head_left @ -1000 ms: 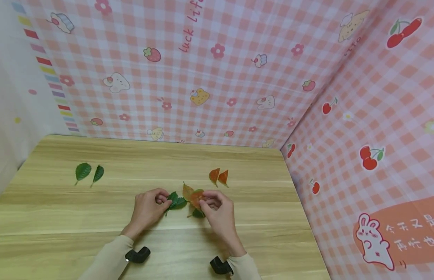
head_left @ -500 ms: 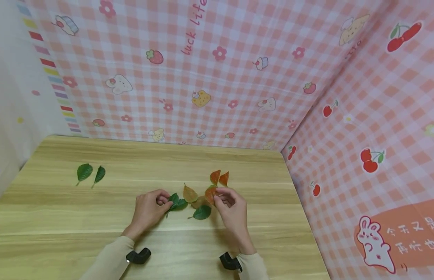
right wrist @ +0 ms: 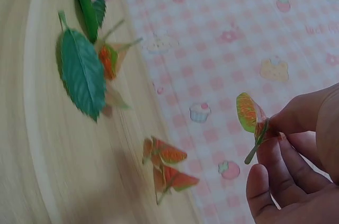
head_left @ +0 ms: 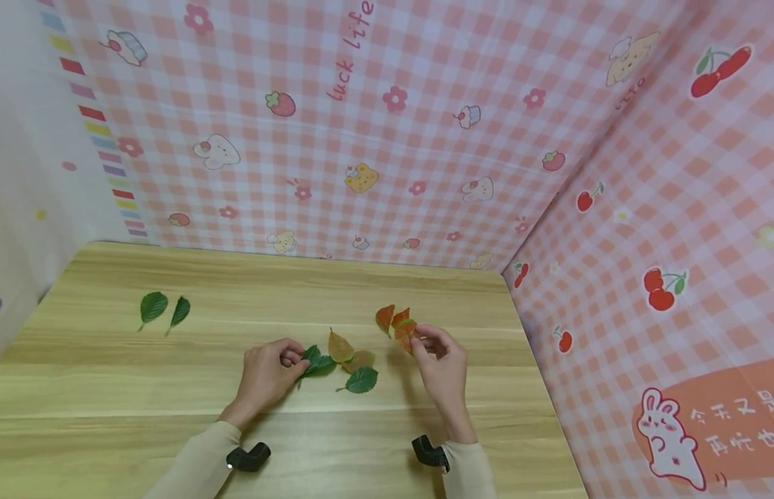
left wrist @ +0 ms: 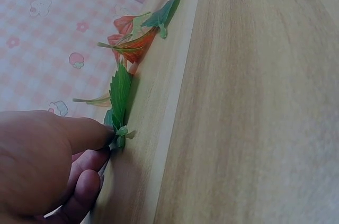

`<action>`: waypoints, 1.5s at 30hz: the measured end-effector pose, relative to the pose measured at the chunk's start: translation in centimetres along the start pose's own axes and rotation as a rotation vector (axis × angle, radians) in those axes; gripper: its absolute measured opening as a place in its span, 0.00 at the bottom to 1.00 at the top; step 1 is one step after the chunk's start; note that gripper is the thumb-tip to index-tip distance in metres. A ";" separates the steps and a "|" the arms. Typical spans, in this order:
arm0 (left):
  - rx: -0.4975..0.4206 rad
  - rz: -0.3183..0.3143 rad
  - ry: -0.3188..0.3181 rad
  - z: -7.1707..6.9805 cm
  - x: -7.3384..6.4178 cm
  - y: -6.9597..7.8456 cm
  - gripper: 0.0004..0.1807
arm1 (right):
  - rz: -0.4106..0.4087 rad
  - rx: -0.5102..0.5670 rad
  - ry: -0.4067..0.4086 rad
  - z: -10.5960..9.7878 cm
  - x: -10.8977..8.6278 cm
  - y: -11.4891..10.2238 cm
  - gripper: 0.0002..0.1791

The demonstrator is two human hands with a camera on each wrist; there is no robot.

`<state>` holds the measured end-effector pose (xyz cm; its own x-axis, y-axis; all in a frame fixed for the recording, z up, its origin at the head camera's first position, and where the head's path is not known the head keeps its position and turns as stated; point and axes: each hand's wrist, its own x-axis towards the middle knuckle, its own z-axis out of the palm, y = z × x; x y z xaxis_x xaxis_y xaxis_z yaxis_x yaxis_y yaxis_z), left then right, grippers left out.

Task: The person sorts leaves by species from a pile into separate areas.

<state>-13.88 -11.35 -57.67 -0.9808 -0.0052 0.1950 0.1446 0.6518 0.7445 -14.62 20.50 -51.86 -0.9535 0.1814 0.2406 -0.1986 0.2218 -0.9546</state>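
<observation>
My left hand (head_left: 268, 367) pinches a green leaf (left wrist: 121, 94) by its stem end, low over the wooden table; another green leaf (head_left: 323, 366) lies against it. Between thumb and fingers, my right hand (head_left: 447, 367) holds an orange-red leaf (right wrist: 246, 112) with a green edge, raised above the table. Just beyond it are two orange leaves (head_left: 384, 317), one partly covered in the head view. Between the hands lie a yellowish-brown leaf (head_left: 339, 346), a second brownish leaf (head_left: 362, 360) and a dark green leaf (head_left: 362, 380) overlapping it.
Two green leaves (head_left: 153, 306) lie apart at the table's far left. A pink checked cloth (head_left: 312, 138) stands behind the wooden table (head_left: 324, 443) and along its right side. Both wrists carry a black camera mount (head_left: 249, 457).
My right hand has lifted the orange-red leaf off the middle group and carried it right, toward the two orange leaves, uncovering the dark green leaf. The left hand has stayed nearly still.
</observation>
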 end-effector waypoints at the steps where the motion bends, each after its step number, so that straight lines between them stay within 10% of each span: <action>1: 0.000 -0.001 -0.001 0.0 0.0 0.0 0.08 | 0.000 -0.004 0.010 -0.2 0.2 0.2 0.12; 45: -0.014 -0.027 -0.011 0.0 0.0 0.2 0.08 | 0.149 -0.256 -0.016 -1.7 6.0 7.1 0.15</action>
<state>-13.84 -11.25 -57.50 -0.9857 -0.0139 0.1678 0.1201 0.6407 0.7583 -21.38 24.79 -56.92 -0.9717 0.2158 0.0960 0.0059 0.4284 -0.9036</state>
